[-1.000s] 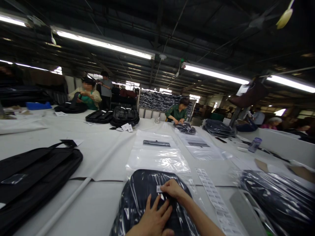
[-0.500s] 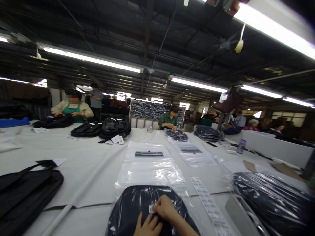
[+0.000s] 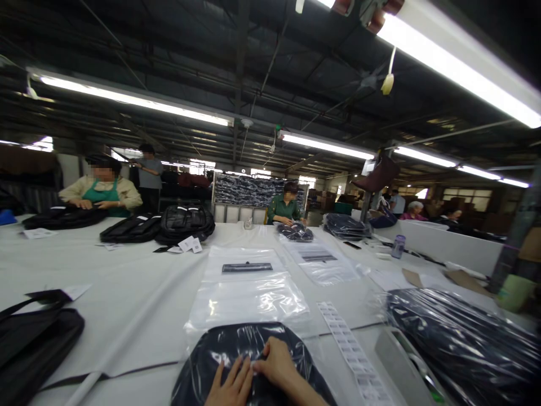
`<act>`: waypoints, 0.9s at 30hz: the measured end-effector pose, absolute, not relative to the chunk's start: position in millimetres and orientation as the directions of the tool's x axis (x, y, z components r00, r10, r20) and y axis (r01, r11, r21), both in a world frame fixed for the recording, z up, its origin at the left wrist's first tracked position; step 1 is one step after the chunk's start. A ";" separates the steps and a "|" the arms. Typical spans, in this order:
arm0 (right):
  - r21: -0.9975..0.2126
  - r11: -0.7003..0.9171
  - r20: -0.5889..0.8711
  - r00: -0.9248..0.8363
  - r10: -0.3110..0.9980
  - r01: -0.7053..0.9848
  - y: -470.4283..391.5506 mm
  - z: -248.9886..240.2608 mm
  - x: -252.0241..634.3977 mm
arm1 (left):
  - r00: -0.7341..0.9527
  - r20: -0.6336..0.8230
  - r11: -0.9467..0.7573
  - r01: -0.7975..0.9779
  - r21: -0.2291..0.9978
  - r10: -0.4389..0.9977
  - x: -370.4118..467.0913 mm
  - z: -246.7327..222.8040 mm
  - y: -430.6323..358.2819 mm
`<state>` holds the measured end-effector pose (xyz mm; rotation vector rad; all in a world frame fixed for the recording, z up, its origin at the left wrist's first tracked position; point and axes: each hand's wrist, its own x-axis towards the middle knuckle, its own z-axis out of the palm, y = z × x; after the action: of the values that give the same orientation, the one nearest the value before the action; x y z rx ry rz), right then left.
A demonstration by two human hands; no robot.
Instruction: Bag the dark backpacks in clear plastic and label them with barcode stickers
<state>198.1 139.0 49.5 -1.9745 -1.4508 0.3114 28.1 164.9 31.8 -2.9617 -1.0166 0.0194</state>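
Note:
A dark bag in clear plastic [image 3: 228,335] lies at the bottom centre of the view. My left hand [image 3: 231,383] rests on it with the fingers spread flat. Just to its right, my right hand [image 3: 276,363] has thumb and index finger pressed together against the plastic; what they hold, if anything, is hidden. Beyond the bag lie clear plastic bags [image 3: 249,299] with a dark printed strip. A sheet of printed labels [image 3: 353,352] is to the right of the wrapped bag.
A black bag [image 3: 38,355] lies at left, a pile of wrapped bags [image 3: 460,338] at right. Beside the pile is a grey tray-like object [image 3: 408,366]. Black bags [image 3: 186,224] and papers lie farther back. People [image 3: 287,206] work across the table.
The view has turned slightly right. My left hand has moved up beside the right fingertips and lies flatter. The small white label seen earlier at my right fingertips is now mostly covered.

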 end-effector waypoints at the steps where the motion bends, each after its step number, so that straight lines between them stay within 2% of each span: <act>1: -0.610 -0.119 0.226 0.316 0.921 0.783 135.2 51.4 198.5 | 0.793 0.002 -0.792 0.610 -0.019 0.610 27.7 30.5 166.3; 2: -0.577 -0.030 0.279 0.232 0.932 0.816 131.4 52.9 199.0 | 0.797 0.014 -0.796 0.605 -0.018 0.604 27.5 28.8 168.0; 5: -0.437 0.340 0.379 -0.173 0.909 0.833 120.8 52.1 203.0 | 0.810 0.021 -0.810 0.586 -0.006 0.586 28.8 20.1 172.6; 6: -0.423 0.407 0.381 -0.249 0.891 0.809 118.2 49.6 205.8 | 0.807 0.025 -0.808 0.590 -0.008 0.589 29.5 16.5 173.1; 7: -0.443 0.413 0.375 -0.255 0.891 0.796 116.2 46.0 209.4 | 0.799 0.041 -0.799 0.600 -0.016 0.599 30.2 13.2 172.9; 11: -0.574 0.274 0.397 -0.031 0.917 0.772 113.6 26.8 225.8 | 0.751 0.156 -0.754 0.655 -0.048 0.642 28.9 9.5 167.6; 15: -0.599 0.267 0.414 0.006 0.910 0.755 117.5 21.8 232.2 | 0.814 0.069 -0.817 0.577 0.015 0.576 25.2 29.9 161.9; 18: -0.618 0.260 0.387 -0.001 0.922 0.742 115.1 37.5 237.2 | 0.805 0.031 -0.805 0.590 0.060 0.592 21.9 59.7 149.7; 23: -0.672 0.221 0.380 0.073 0.922 0.707 66.7 69.9 282.9 | 0.680 0.233 -0.703 0.711 0.019 0.695 -15.9 97.5 105.0; 27: -0.667 0.087 0.340 0.198 0.919 0.740 -16.2 58.7 321.1 | 0.641 0.333 -0.656 0.750 -0.082 0.691 -70.1 63.0 49.9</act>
<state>321.1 -16.2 58.7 -1.6888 -1.5804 0.2884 -70.1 49.9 63.0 -2.6488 -1.1795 -0.4054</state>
